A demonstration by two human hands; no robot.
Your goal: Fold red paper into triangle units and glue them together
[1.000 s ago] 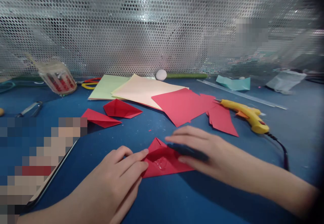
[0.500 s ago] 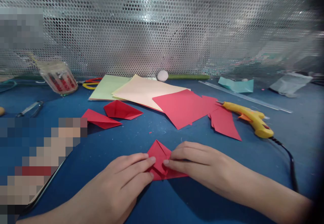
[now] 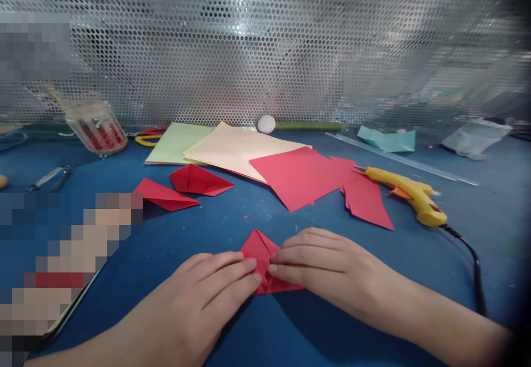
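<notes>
On the blue tabletop in front of me lies a folded piece of red paper (image 3: 260, 245), its point facing away. My left hand (image 3: 194, 295) presses on its left side, fingers together and their tips near the middle fold. From the other side my right hand (image 3: 332, 262) holds the right part, with fingertips close to the same fold. Both hands cover the paper's side corners. Farther off to the left are two folded red paper pieces, one (image 3: 201, 180) behind the other (image 3: 168, 195).
Beyond lie red sheets (image 3: 298, 173), cream sheets (image 3: 244, 148) and green sheets (image 3: 178, 140). A yellow glue gun (image 3: 404, 190) with a black cord rests at right. A jar (image 3: 97, 126), scissors (image 3: 151, 137) and a cutter (image 3: 50, 178) are at left. Perforated metal (image 3: 249, 52) stands behind.
My left fingers have slid slightly right over the folded paper, its lowest visible finger most. My right hand's upper fingers have shifted a little; the paper stays in place.
</notes>
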